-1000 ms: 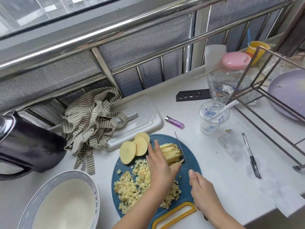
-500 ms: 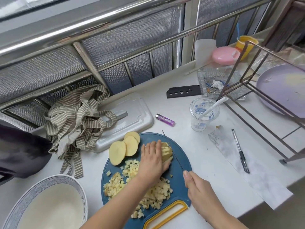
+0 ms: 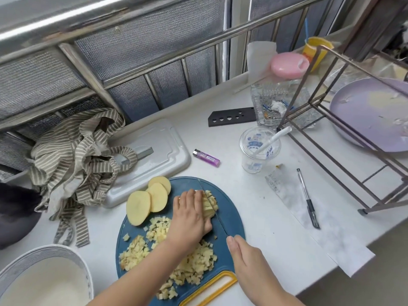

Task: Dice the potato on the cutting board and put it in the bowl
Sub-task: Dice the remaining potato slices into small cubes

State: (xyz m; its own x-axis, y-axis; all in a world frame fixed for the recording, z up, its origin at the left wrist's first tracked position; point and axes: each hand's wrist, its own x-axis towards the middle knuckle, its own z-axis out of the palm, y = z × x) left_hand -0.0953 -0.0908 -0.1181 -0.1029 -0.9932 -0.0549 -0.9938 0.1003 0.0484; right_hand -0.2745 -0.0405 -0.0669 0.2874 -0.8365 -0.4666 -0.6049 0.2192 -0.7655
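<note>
Pressing down on the stack of potato sticks point(image 3: 209, 204), the left hand point(image 3: 189, 215) curled its fingers over them on the blue cutting board point(image 3: 231, 208). The right hand point(image 3: 245, 257) gripped the knife point(image 3: 220, 223), blade against the stack's right face. Diced potato point(image 3: 198, 268) heaped nearer the person; three slices point(image 3: 145, 202) lay left. Bowl point(image 3: 44, 249) on the bench point(image 3: 254, 195), lower left

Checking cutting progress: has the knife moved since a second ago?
Yes. The knife has shifted slightly left, toward the round potato slices, and now cuts through the potato sticks instead of standing at their right edge.
</note>
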